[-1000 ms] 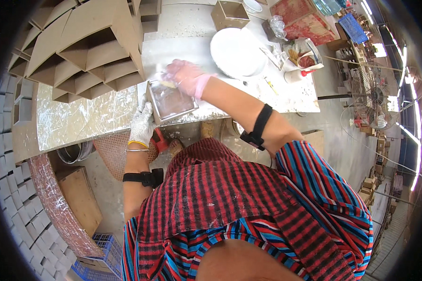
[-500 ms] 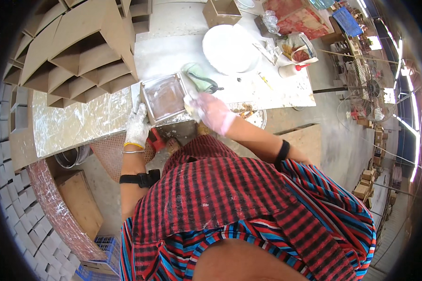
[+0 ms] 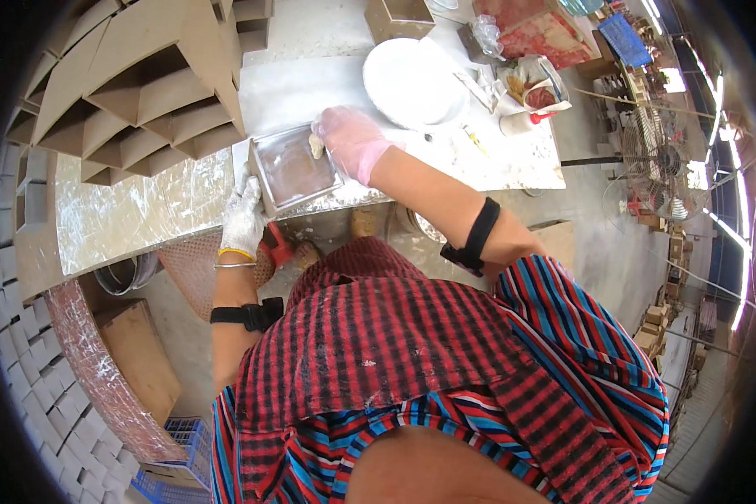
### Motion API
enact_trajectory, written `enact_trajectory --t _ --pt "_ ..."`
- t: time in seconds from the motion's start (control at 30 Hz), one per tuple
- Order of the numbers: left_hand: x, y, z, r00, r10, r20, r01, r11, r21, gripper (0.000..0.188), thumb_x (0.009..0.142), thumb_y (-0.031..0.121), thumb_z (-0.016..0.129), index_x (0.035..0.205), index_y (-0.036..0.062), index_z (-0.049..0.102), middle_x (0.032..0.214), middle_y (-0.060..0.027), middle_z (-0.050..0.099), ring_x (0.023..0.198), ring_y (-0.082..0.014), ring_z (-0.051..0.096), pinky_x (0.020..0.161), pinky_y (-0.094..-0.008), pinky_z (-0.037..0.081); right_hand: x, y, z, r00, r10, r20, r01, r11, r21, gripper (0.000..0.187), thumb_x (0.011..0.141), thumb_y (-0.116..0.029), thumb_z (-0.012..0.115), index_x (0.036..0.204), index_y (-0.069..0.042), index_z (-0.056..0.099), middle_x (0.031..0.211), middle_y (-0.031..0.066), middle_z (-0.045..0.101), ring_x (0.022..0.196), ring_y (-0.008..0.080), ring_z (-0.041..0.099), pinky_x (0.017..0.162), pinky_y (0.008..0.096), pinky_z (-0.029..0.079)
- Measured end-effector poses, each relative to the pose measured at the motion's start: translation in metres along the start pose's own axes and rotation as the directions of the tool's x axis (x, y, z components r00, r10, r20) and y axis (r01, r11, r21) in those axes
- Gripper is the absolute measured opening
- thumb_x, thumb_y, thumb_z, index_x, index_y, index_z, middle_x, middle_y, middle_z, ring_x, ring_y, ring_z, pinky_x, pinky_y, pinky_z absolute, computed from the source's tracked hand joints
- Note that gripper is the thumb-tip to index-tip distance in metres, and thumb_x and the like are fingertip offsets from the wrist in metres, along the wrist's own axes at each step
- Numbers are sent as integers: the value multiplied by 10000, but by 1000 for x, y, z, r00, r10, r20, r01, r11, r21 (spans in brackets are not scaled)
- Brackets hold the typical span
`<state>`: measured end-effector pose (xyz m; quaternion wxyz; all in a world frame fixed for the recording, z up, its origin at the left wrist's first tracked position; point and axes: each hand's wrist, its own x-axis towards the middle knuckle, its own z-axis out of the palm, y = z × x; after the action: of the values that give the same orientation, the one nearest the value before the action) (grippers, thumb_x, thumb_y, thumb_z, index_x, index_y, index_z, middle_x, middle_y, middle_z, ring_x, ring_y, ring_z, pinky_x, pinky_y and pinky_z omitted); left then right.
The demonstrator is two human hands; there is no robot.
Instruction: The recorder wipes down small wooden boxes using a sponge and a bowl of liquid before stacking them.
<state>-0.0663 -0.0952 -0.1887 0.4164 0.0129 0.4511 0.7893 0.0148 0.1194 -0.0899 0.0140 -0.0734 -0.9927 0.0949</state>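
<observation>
The left hand [image 3: 242,210], in a white knit glove with a yellow cuff, is resting along the left wall of a shallow square box [image 3: 294,164] — from where I'm standing, I cannot tell whether its fingers are closing around that wall. The right hand [image 3: 353,139], in a thin pink glove, is pinching a pale wad [image 3: 317,146] near the box's upper right edge. The box is lying open side up near the front edge of the worktop [image 3: 143,206], its brown inside showing whitish smears.

To the left, a stack of brown open-fronted boxes [image 3: 143,84] is towering over the near surface. Beyond the right hand, a round white tub [image 3: 413,82] is standing — and farther right, a white bottle [image 3: 519,124] with a red cap. A caged fan [image 3: 668,164] is standing off to the right, well apart from the worktop.
</observation>
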Motion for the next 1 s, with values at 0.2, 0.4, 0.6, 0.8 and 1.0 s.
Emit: enact_trajectory --t 0.2,0.4,0.6,0.8,1.0 --pt "0 1 -2 992 -96 -76 94 995 -34 528 905 223 552 1380 136 339 1254 -29 477 1103 -207 486 853 -405 466 -20 -11 -10 993 14 118 -22 997 74 111 784 -49 494 809 -13 596 884 186 579 896 348 557 814 411 437" --pt "-4 6 5 995 -94 -39 91 992 -84 535 908 195 547 1388 133 318 1274 -52 464 1141 -221 469 887 -403 456 11 -6 -19 999 -19 47 18 1000 7 186 860 -156 479 923 -3 564 920 205 574 914 361 556 801 420 435" --pt "-5 5 2 992 -105 -67 101 993 -64 549 914 202 536 1401 133 292 1269 -60 460 1119 -221 485 884 -399 458 10 -40 -63 935 158 316 -225 956 188 274 860 -259 503 950 -12 581 987 187 579 963 343 559 823 410 445" --pt "-6 6 5 996 -87 -22 86 994 -64 551 924 225 517 1409 137 270 1244 -52 479 1076 -203 512 837 -382 482 42 -69 -1 985 151 86 -159 984 85 246 821 -202 508 986 -64 627 1061 153 563 974 326 560 863 374 449" --pt "-12 8 9 996 -87 -24 87 996 3 556 916 251 532 1402 136 288 1188 -51 515 978 -194 556 783 -347 503 31 -64 -14 989 111 98 -137 938 318 261 756 -120 556 999 -42 612 1023 161 586 949 302 580 836 339 462"
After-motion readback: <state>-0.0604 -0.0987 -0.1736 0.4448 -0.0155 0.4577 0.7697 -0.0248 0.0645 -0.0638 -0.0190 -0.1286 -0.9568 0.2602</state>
